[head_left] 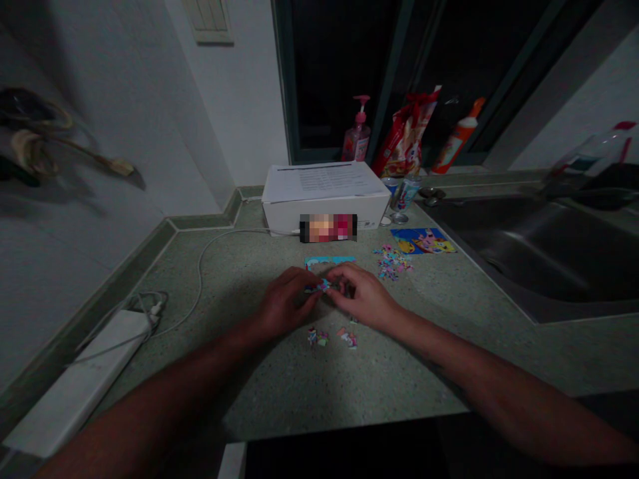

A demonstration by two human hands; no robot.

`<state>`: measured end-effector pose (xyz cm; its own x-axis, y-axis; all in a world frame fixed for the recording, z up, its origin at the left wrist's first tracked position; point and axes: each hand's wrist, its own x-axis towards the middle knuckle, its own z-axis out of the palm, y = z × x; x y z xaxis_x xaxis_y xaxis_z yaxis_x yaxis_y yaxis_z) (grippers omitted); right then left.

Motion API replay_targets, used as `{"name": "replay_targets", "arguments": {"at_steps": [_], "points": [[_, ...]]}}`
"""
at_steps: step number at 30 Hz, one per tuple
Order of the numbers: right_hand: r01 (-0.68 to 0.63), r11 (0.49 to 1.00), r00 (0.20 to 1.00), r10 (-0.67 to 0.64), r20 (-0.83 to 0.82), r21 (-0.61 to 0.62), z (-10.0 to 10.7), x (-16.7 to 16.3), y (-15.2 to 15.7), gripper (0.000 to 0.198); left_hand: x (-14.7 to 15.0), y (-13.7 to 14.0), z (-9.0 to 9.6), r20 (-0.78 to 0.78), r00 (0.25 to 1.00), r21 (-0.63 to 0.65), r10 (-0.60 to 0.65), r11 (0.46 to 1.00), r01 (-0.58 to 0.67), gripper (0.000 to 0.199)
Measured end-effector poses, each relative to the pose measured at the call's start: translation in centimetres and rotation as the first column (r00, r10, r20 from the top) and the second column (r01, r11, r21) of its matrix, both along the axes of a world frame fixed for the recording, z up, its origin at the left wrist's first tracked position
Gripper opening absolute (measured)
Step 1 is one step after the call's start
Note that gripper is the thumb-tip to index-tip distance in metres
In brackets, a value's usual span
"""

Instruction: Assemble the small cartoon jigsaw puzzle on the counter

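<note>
Over the middle of the counter, my left hand (288, 299) and my right hand (363, 293) meet with fingertips closed around small joined jigsaw puzzle pieces (324, 286). Just beyond them lies a puzzle frame with a light blue edge (329, 259), partly hidden by my hands. Nearer to me are two small clusters of puzzle pieces, one on the left (317, 337) and one on the right (348, 338). To the right of my right hand sits a pile of loose puzzle pieces (393, 262). A colourful picture card (423, 241) lies behind that pile.
A white box (324, 189) with a printed sheet on top stands at the back, a phone with a blurred screen (328, 228) leaning on it. Its cable runs left to a white power strip (84, 379). Cans (407, 193) stand beside the box; a sink (539, 253) is at right.
</note>
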<state>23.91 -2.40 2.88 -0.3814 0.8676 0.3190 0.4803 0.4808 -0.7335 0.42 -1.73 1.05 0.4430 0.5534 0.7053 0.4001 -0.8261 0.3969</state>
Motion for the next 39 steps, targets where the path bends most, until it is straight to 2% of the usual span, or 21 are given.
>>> {"name": "replay_targets", "arguments": {"at_steps": [3,12,21,31,39], "points": [[-0.009,0.999,1.000,0.008,0.019,0.047,0.08,0.14,0.02,0.013,-0.01,0.07,0.02,-0.004,1.000,-0.052,-0.005,0.999,0.005,0.022],[-0.040,0.995,0.996,0.032,0.083,0.092,0.13,0.39,0.12,0.014,0.06,0.27,-0.11,0.001,1.000,-0.116,0.020,0.993,-0.020,0.017],[-0.076,0.987,0.992,0.061,0.109,0.144,0.52,0.50,-0.12,0.019,0.22,0.11,0.15,0.005,0.999,-0.133,0.033,0.991,-0.032,0.014],[-0.071,0.990,0.989,0.054,0.136,0.121,0.76,0.42,-0.19,0.022,0.09,0.21,-0.16,-0.005,1.000,-0.114,0.026,0.993,-0.027,0.014],[-0.098,0.980,0.989,0.077,0.126,0.175,0.51,0.50,0.03,0.019,0.26,0.21,-0.12,-0.005,1.000,-0.102,0.023,0.994,-0.023,0.013]]}}
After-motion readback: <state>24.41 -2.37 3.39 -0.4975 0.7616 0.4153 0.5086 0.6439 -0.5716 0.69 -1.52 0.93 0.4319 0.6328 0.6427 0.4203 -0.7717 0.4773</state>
